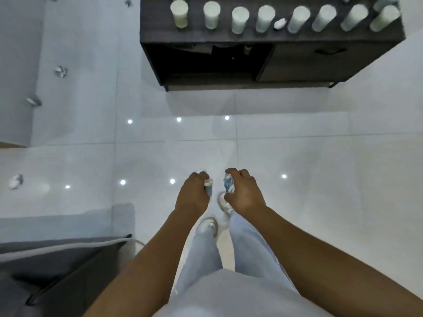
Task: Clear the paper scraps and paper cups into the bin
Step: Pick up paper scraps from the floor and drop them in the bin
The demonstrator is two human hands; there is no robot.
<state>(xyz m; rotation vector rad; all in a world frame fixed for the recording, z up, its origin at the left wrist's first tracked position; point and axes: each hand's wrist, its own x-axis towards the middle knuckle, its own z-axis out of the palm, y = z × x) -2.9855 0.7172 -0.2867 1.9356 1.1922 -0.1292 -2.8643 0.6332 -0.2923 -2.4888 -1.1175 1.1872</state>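
above the white tiled floor (320, 145), each hand carries something: the left hand (193, 194) is curled round a small crumpled paper scrap (207, 183), and the right hand (243, 193) pinches a bluish scrap (229, 183) in bent fingers. more scraps lie well apart on the floor at the left (60, 71), and a row of paper cups (211, 14) stands on the dark cabinet (320, 62) ahead. no bin shows clearly. the likely risk: a loose pinch could drop a scrap mid-walk, or reaching for cups with full hands could tip the row.
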